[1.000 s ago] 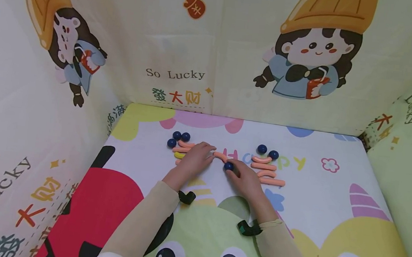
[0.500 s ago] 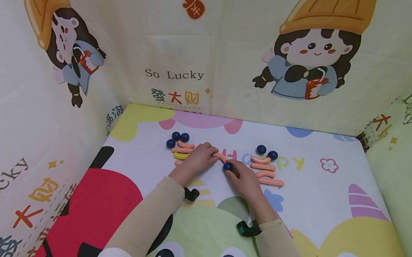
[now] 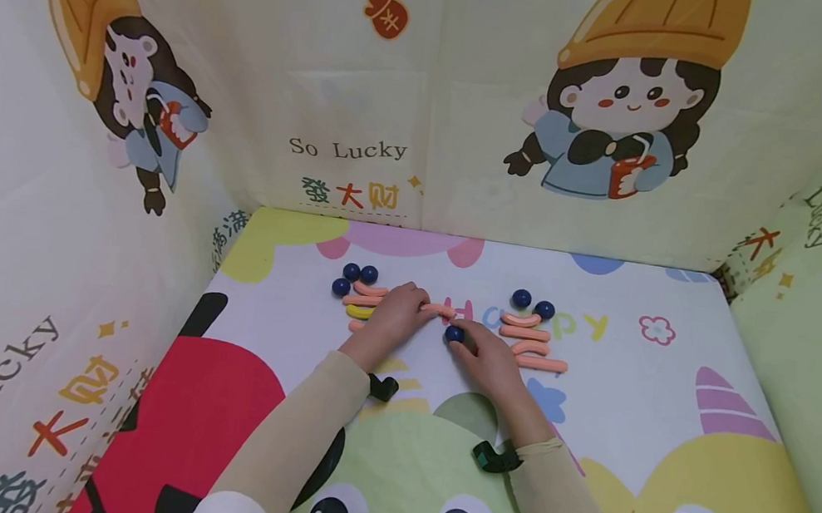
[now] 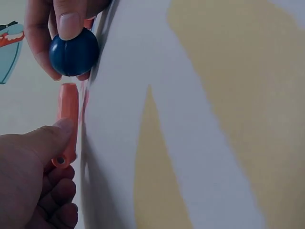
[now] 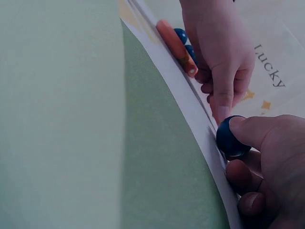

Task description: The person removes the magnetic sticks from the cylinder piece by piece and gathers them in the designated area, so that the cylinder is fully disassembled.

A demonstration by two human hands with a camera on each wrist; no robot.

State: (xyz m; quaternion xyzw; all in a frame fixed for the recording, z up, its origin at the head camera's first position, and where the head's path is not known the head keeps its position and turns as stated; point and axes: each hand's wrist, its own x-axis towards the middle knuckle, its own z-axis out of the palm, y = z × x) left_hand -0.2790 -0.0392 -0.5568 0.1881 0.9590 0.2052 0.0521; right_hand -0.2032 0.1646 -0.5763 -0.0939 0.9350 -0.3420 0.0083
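My left hand (image 3: 399, 310) pinches a salmon-orange toy rod (image 4: 69, 105) between thumb and fingers. One end of the rod shows a small metallic dot. Facing it, my right hand (image 3: 483, 354) holds a dark blue ball (image 4: 74, 55) with thumb and fingertips. In the left wrist view a narrow gap separates the rod's far end from the ball. In the head view the rod lies nearly level, its right end just above the ball near the right fingers. Behind the left hand, a yellow rod (image 3: 359, 312) and a salmon rod (image 3: 356, 326) are partly hidden.
Left of the hands, blue balls (image 3: 352, 271) sit beside more salmon rods (image 3: 370, 289). On the right lie two blue balls (image 3: 522, 299) and several straight and curved rods (image 3: 525, 333). A cartoon-printed cloth (image 3: 629, 396) covers the table; printed curtains (image 3: 469, 129) enclose it.
The rod in my left hand has turned from slanting down toward the ball to nearly level, its right end lifting away. My left forearm has shifted slightly right. The right hand stays put.
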